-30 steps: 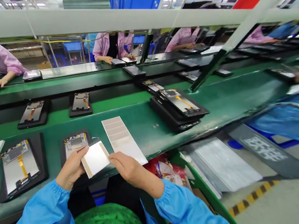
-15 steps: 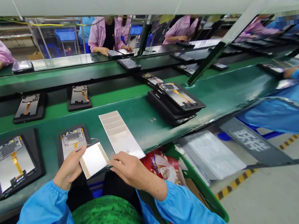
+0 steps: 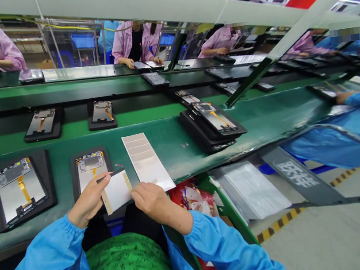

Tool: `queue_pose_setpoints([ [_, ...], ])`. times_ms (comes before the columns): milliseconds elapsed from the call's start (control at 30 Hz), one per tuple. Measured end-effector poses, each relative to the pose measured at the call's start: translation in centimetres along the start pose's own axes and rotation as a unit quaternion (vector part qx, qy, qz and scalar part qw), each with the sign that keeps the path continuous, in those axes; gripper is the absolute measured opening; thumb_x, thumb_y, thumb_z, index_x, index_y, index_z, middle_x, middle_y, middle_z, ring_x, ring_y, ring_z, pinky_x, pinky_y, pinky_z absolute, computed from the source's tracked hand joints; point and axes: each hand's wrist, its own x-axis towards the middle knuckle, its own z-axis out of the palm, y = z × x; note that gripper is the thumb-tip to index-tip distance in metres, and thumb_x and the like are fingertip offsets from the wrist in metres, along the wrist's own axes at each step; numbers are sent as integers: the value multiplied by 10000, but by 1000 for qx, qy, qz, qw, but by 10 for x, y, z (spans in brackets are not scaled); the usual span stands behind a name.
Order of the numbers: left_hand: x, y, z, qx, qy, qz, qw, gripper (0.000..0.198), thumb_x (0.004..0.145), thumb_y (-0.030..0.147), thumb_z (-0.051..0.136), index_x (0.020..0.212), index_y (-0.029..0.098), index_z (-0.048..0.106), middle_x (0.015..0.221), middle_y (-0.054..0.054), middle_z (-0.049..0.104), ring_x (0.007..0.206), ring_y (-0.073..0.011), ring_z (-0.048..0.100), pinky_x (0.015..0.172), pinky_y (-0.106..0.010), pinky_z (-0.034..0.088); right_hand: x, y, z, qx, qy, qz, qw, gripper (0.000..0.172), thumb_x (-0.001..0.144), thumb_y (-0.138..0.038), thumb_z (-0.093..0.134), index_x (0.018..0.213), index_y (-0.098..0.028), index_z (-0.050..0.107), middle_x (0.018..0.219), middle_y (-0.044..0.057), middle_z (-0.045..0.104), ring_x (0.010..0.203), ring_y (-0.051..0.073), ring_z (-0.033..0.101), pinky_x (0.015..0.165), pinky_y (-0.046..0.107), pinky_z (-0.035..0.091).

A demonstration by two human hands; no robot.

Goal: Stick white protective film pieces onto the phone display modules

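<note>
A white rectangular film pad [image 3: 117,191] has just been tilted further, pinched between the bare left hand [image 3: 87,201] and bare right hand [image 3: 153,199] above a black tray [image 3: 76,185] on the green conveyor belt [image 3: 176,153] (a thin dark strip [image 3: 110,175] now shows along its top edge).

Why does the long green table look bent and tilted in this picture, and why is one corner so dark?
In the head view, the wide lens bows the pale beam and slants the green conveyor belt; the bottom right corner darkens at the lens edge; the left hand, right hand and white sheet look sharp, not blurred.
</note>
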Motion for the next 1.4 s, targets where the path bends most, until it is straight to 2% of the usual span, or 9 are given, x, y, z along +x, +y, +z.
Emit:
queue_pose_setpoints([
  [100,-8,2,1,18,-33,-34,999,542,760,372,828,1229,136,691,1007,-128,776,880,-254,739,764,-299,563,0,27,-3,148,88,202,964,147,913,-171,518,788,-189,595,726,17,645,648,143,572,616,265,441],
  [167,-11,3,1,1,-48,-59,997,510,792,350,801,1236,126,687,1070,-147,763,924,-256,733,809,-310,563,-1,47,-10,227,191,364,883,125,909,-225,532,812,-184,599,730,10,673,607,134,589,615,263,472],
  [267,-9,-1,2,-57,-49,-76,994,505,848,307,737,1323,169,635,1167,-136,737,992,-252,720,881,-344,557,0,53,-18,226,318,431,814,110,915,-257,562,837,-183,585,752,22,681,641,149,626,640,285,512],
  [433,2,-9,9,-145,-29,-45,988,464,909,220,633,1367,167,578,1224,-112,710,985,-209,708,908,-334,552,5,-5,-10,136,160,100,973,183,966,-102,475,1021,-192,625,938,83,698,870,186,656,766,318,540],
  [533,5,-11,11,-163,-6,-47,986,474,914,202,616,1382,167,552,1169,-102,721,907,-191,709,857,-323,562,9,-30,-10,88,44,-35,995,210,986,-83,451,1069,-169,624,927,85,690,820,187,632,700,308,528],
  [700,6,-13,11,-170,13,-44,984,522,914,220,622,1422,187,510,1095,-88,728,875,-182,705,838,-309,556,14,-33,-20,30,-2,-100,995,188,994,-87,452,1038,-144,626,870,88,668,770,196,613,635,319,500],
  [1167,11,-28,26,-161,-12,-69,984,385,881,279,677,1219,95,663,1005,-119,764,942,-250,718,880,-347,549,4,-36,-22,-32,-9,-121,992,210,960,-72,485,810,-199,559,718,38,575,662,183,538,568,319,431],
  [1300,3,-29,40,-126,-75,-82,986,422,844,355,734,1184,108,698,1084,-133,755,1051,-270,696,930,-345,529,-3,-31,-7,88,35,21,995,166,925,-93,497,804,-186,562,727,37,604,673,165,580,593,282,472],
  [1400,-8,-34,54,-63,-141,-107,982,506,715,286,854,1180,148,712,1125,-125,748,1089,-284,683,931,-339,521,-11,-12,-5,257,101,233,932,102,906,-175,533,835,-189,605,746,15,662,664,145,630,620,259,517],
])
